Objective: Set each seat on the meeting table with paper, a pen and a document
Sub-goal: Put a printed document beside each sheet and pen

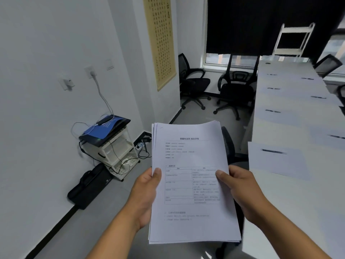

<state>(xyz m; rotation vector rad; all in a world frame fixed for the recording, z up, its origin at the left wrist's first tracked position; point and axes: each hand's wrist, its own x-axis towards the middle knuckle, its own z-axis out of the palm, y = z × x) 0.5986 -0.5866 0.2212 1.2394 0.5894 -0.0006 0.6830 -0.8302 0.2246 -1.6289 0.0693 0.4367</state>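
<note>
While a stack of printed documents (pixel 194 182) is held at the centre of the view, well clear of the counter (pixel 291 199) at 3 o'clock, the seats are seen part-laid. The stack is pinched at its long edges: the left hand (pixel 147 195) is curled round the 9 o'clock edge with its thumb laid on the top sheet, and the right hand (pixel 240 187) is curled round the 3 o'clock edge in the same way, the fingers (pixel 221 174) of both closed on the paper.

Blank sheets (pixel 278 161) are already laid along the counter's near side, each with a dark pen (pixel 273 151) on it; more pens are seen further off toward 1 o'clock, though blur hides their detail. No printed document is seen at any seat, so that part of the task is judged not yet done.

Several risks are judged likely from here. The sheets are fanned slightly at the 12 o'clock edge, so two could be peeled off together and a seat given a double. With one hand freed to deal a page, the stack could sag and spill to the floor. A document slid carelessly onto a place could nudge a pen and set it rolling, or push the blank sheet askew. The dark chair (pixel 228 144) just behind the stack, between the person and the counter, could be bumped in the approach.
</note>
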